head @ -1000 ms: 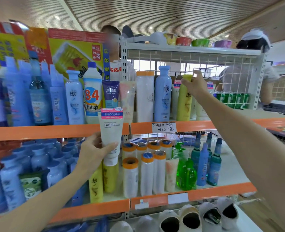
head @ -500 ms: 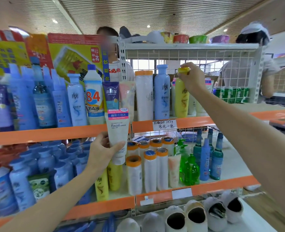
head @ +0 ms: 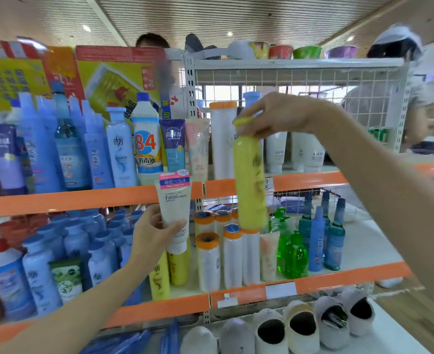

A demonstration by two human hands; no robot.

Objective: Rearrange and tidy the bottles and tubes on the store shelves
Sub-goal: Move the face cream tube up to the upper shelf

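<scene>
My right hand [head: 279,114] grips a tall yellow bottle [head: 250,180] by its cap; the bottle hangs in the air in front of the orange edge of the upper shelf [head: 310,180]. My left hand [head: 154,236] holds a white facial cleanser tube [head: 175,208], cap down, in front of the lower shelf. Two more yellow bottles [head: 168,273] stand on the lower shelf just below that tube. A tall white bottle with an orange cap [head: 222,141] and white tubes [head: 305,152] remain on the upper shelf.
Blue bottles [head: 65,141] crowd the upper left shelf and more fill the lower left [head: 39,264]. White rolls with orange caps [head: 232,254], green pump bottles [head: 291,251] and blue spray bottles [head: 334,233] stand on the lower shelf. Slippers [head: 302,325] lie below. A person [head: 399,70] stands behind the wire rack.
My right hand has lifted the yellow bottle off the upper shelf and carried it left and down, out in front of the shelf edge. My left hand still holds the cleanser tube in about the same place.
</scene>
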